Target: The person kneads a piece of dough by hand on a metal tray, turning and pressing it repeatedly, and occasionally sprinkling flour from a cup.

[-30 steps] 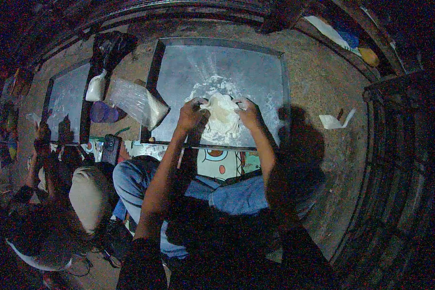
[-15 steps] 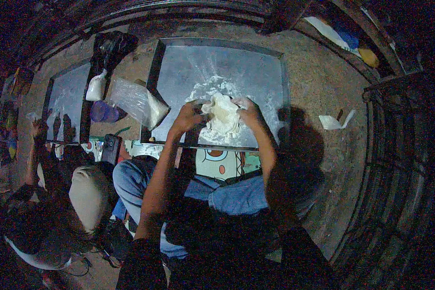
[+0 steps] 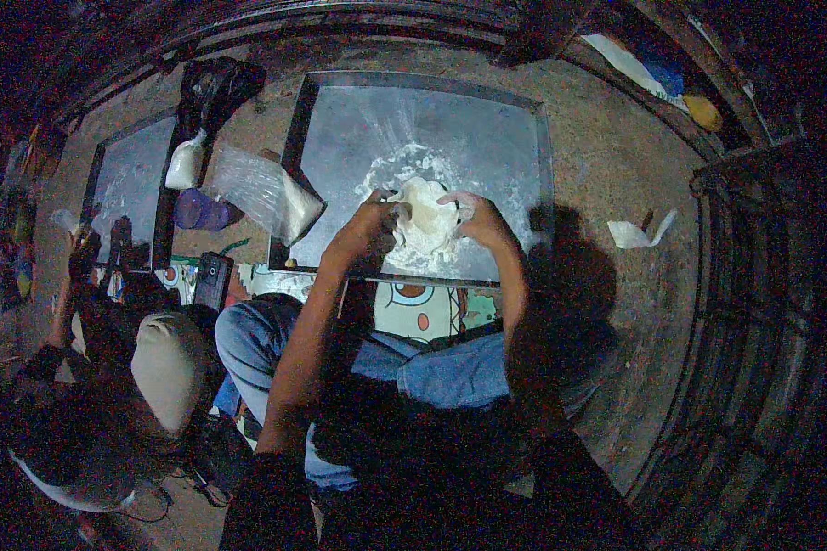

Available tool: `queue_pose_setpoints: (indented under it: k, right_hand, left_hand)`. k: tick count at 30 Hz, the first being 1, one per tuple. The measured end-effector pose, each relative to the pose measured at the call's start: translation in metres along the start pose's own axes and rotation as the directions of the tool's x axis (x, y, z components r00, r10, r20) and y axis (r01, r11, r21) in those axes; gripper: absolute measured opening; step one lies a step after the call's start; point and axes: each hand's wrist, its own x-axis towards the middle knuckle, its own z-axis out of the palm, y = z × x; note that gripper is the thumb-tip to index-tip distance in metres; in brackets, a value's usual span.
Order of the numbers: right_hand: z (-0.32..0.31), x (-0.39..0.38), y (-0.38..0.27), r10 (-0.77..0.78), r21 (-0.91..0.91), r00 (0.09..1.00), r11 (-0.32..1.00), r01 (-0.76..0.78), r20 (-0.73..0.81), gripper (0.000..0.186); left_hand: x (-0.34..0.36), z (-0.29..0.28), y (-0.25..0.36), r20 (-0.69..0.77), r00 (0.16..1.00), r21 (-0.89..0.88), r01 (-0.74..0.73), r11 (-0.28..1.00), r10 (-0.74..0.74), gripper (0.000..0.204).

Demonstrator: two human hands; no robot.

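A pale, floury piece of dough (image 3: 424, 216) with an uneven, wavy edge lies on the large grey metal tray (image 3: 340, 129) in front of me. White flour (image 3: 412, 163) is scattered on the tray around it. At the dough's left edge, my left hand (image 3: 375, 226) grips with bent fingers. My right hand (image 3: 483, 220) curls its fingers and thumb on the opposite edge. Parts of the fingertips are hidden against the dough.
Left of the tray lie a clear plastic bag of white powder (image 3: 299, 209), a tied white bag (image 3: 186, 163), a black plastic bag (image 3: 216, 87) and a purple container (image 3: 200, 211). Farther left, another person's hand (image 3: 84, 246) is beside a second tray (image 3: 130, 174). A phone (image 3: 211, 278) stands nearby.
My left hand has shifted slightly at the dough's left edge, and my right fingers sit a little differently on its right side. The other person's hand has moved slightly.
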Motion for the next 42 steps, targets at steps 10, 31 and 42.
queue_pose_setpoints:
  k: [10, 31, 42]
  right_hand:
    - [-0.001, -0.004, -0.002, -0.062, -0.110, 0.998, 0.992, 0.059, -0.031, 0.032]
    - [0.006, -0.002, -0.014, -0.155, -0.124, 0.970, 0.983, 0.133, -0.188, 0.039]
    - [0.009, -0.006, -0.020, -0.148, -0.315, 0.987, 0.941, 0.122, -0.060, 0.038]
  left_hand:
    - [-0.001, 0.002, 0.002, -0.079, 0.992, -0.409, 0.060, 0.911, -0.101, 0.032]
    - [0.001, -0.008, 0.030, -0.258, 0.966, -0.206, -0.062, 0.977, 0.007, 0.033]
    - [0.010, -0.010, 0.072, -0.415, 0.909, -0.236, -0.076, 0.969, -0.030, 0.034]
